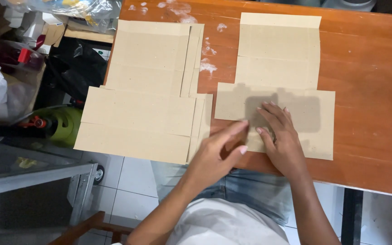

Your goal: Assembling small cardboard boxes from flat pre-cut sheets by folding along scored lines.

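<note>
Cardboard blank [277, 81], flat, die-cut, plain brown, matte with a fine speckled grain; it lies on the right half of the surface [368, 90], a reddish-brown wooden top with a glossy finish and some white smears near the far edge. Shape of the blank: a narrower upper panel with creased fold lines across it, and a wider lower panel with square corners reaching almost to the near edge of the surface.

My right hand [281, 140] lies palm down on the lower panel, fingers [273, 113] spread and pressed flat against the cardboard; nothing gripped. Its shadow falls on the panel as a dark rectangle-like patch just beyond the fingertips.

My left hand [218, 152] is at the lower-left corner of the same blank, fingers stretched out and close together, thumb below; it touches the cardboard edge. Hand is open; I cannot tell whether the thumb pinches the edge from beneath.

Stack of cardboard blanks [146, 90], same material and colour, sits just to the left, apart from the single blank by a narrow strip of bare wood. Edges of the stack are staggered, showing several layers; its lower-left part overhangs the edge of the surface.

Below the overhang: a green rounded cylinder [64, 122] with a red fitting, white floor tiles [132, 181], and a grey metal frame [37, 177].
</note>
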